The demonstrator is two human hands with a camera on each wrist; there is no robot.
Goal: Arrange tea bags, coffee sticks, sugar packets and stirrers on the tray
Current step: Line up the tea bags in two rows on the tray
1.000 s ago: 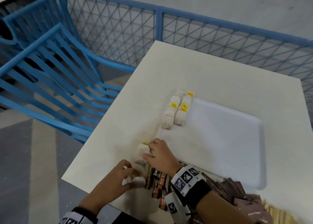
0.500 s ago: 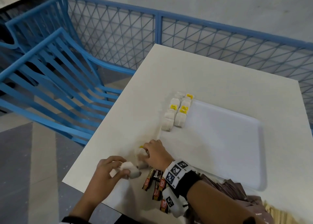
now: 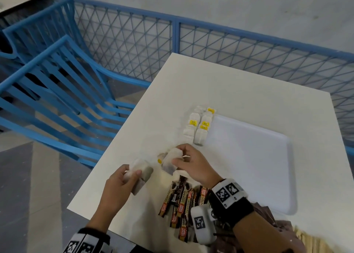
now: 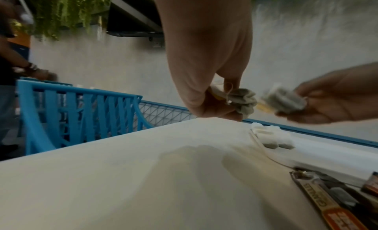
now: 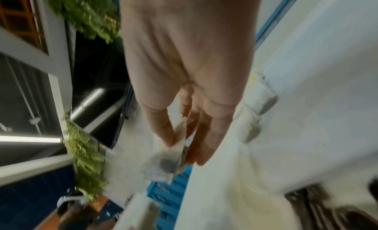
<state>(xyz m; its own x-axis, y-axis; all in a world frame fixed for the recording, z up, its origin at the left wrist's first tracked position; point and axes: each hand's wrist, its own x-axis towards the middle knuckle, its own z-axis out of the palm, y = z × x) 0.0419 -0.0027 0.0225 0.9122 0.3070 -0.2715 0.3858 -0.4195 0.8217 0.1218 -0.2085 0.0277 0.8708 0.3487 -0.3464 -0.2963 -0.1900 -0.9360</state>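
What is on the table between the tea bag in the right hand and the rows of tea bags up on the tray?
Nothing: in the head view, bare white table separates the right hand's tea bag from the tea bag rows.

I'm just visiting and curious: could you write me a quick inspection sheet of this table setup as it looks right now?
Surface: white table, square, by a railing.
Job's things: white tray with two short rows of tea bags along its left edge; coffee sticks in a loose heap at the near edge; brown packets partly hidden behind the right wrist; stirrers not clearly seen.
Clutter: nothing seen.
Grippers: left hand grips a tea bag; right hand pinches another tea bag; both are raised off the table.
Cables: nothing seen.
Surroundings: blue chair, blue mesh railing, grey floor.
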